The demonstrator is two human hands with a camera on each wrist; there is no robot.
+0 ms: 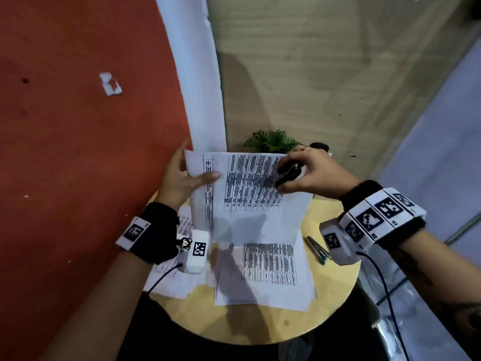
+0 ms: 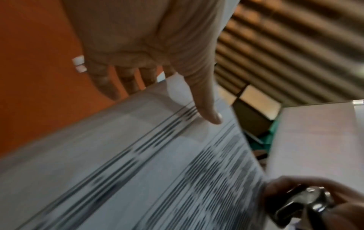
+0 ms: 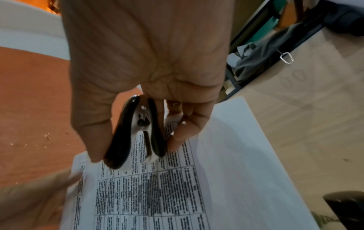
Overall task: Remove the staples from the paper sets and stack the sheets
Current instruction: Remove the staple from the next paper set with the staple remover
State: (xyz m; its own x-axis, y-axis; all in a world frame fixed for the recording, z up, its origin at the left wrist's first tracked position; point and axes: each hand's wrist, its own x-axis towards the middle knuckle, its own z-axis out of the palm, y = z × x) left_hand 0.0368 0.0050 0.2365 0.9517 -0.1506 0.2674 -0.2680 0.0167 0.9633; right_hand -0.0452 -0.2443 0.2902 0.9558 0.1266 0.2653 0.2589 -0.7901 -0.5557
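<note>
Paper first: the person holds one paper set (image 1: 250, 194) up in the air above the round tabletop (image 1: 273, 324), tilted toward the face, I think so that the stapled corner can be seen and reached. The left hand (image 1: 179, 178) pinches the left edge of this set, thumb on the printed side and the other fingers (image 2: 126, 82) behind it, which keeps the sheets stiff. The right hand (image 1: 309, 173) is at the top right corner of the set and grips a black staple remover (image 1: 287, 174) between thumb and fingers. Its metal teeth point at the paper; whether they already bite a staple I cannot tell.

Below the set, flat on the tabletop, lies a stack of loose sheets (image 1: 265, 274), probably the ones already freed. More paper (image 1: 171, 280) lies to the left of that stack, partly under the left wrist. A pen (image 1: 318, 250) rests to the right of the stack. Behind the raised set a small green plant (image 1: 270, 140) shows.

From above, the whole arrangement is clear. The right wrist camera alone shows the staple remover (image 3: 135, 132) from behind, its two black handles spread apart. The left wrist camera is blurred, but it shows the thumb lying flat on the printed page (image 2: 157, 171).
</note>
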